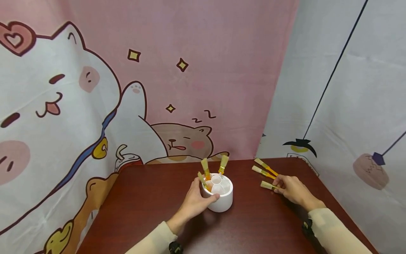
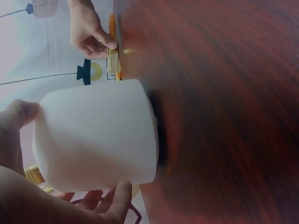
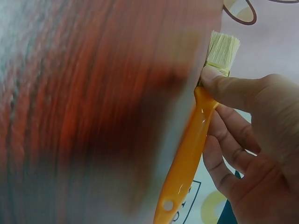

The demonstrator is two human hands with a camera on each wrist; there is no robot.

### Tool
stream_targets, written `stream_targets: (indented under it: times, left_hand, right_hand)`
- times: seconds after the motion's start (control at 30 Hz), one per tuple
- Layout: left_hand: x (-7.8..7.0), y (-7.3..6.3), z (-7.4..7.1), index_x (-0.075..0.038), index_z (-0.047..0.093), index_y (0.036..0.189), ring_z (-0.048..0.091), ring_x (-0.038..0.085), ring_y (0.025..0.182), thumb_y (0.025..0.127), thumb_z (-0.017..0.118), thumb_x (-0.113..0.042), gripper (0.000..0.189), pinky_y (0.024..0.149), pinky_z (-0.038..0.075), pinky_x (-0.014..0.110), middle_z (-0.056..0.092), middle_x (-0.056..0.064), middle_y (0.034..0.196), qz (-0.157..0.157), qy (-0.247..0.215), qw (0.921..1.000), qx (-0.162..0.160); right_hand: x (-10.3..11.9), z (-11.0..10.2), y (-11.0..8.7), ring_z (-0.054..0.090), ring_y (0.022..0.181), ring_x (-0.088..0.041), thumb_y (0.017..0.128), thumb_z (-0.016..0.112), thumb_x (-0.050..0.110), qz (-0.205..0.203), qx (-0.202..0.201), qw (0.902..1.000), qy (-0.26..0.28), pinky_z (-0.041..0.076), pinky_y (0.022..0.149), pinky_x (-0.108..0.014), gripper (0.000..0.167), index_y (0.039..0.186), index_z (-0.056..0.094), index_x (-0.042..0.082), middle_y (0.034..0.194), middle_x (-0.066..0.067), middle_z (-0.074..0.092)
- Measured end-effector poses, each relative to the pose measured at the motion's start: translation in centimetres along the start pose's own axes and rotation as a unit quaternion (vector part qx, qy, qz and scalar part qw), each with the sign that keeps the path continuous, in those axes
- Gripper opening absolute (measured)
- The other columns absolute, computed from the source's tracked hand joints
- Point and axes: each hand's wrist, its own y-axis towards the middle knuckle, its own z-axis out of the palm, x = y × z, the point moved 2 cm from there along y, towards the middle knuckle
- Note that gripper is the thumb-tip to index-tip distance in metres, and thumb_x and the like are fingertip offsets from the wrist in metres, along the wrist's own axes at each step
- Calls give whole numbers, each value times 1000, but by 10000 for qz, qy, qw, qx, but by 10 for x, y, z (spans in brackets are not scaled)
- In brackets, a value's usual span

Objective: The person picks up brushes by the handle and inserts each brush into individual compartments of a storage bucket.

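Observation:
My left hand [image 1: 191, 203] grips the side of a round white holder [image 1: 222, 201], its thumb and fingers around the wall. Clear plastic compartments fill the holder's inside. Three paintbrushes stand in it, bristles up, among them a paintbrush at its back right [image 1: 223, 163]. Over on the right of the table, my right hand [image 1: 293, 190] pinches another paintbrush [image 3: 187, 154] near its metal band, thumb against it. That brush has pale bristles and an orange handle with a hole at the end.
Two more paintbrushes lie on the dark red-brown table [image 1: 152, 197] just beyond my right hand, an upper brush [image 1: 261, 163] and a lower brush [image 1: 260, 171]. A cartoon-printed cloth [image 1: 222, 70] hangs behind the table and along its sides.

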Motion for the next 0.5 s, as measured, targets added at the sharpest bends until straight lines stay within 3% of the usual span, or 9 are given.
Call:
stream_targets:
  times: [0.5]
  left_hand:
    - [2, 1, -3, -3, 50, 164, 63, 42, 151, 92, 98, -47, 97, 126, 50, 68, 62, 22, 160, 52, -59, 9999, 102]
  right_hand:
    - [26, -4, -4, 69, 84, 0, 97, 95, 12, -283, -265, 9991, 165, 59, 74, -26, 20, 112, 81, 14, 96, 10, 80]
